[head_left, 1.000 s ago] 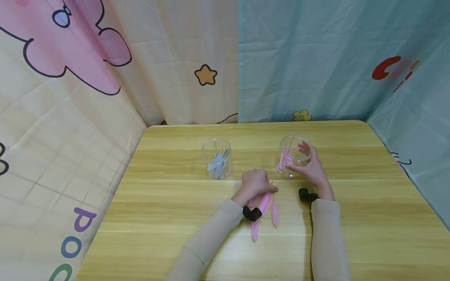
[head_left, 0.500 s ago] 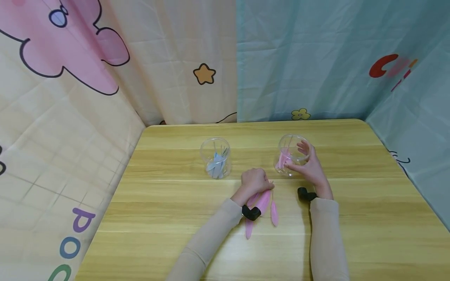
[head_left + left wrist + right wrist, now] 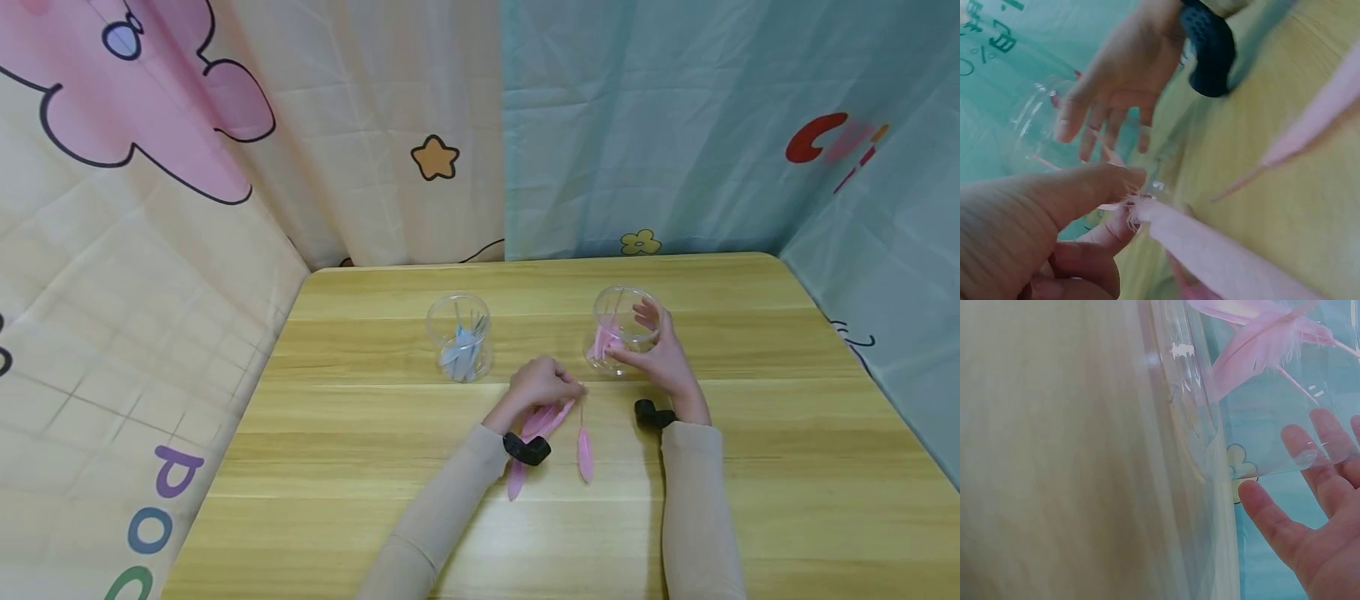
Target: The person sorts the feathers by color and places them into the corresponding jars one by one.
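Note:
My left hand (image 3: 540, 385) pinches the quill end of a pink feather (image 3: 1210, 250) between thumb and forefinger, low over the table's middle. More pink feather shows beneath the hand and wrist. Just right of it a single pink feather (image 3: 585, 456) lies on the wood, quill pointing away from me. My right hand (image 3: 667, 362) holds a clear plastic cup (image 3: 628, 325) from its right side, thumb on the near side and fingers on the far side. Inside that cup are several pink feathers (image 3: 1260, 340), seen through its wall in the right wrist view.
A second clear plastic cup (image 3: 483, 354) with blue feathers (image 3: 461, 354) stands to the left, beyond my left hand. Printed curtains (image 3: 360, 125) hang behind the wooden table (image 3: 360, 417) and along its sides. Each wrist wears a black band device (image 3: 527, 450).
My left hand has turned slightly and drawn a little left, its pink feathers swinging left with it. The single feather at its right has stayed on the table. The right hand keeps holding the cup.

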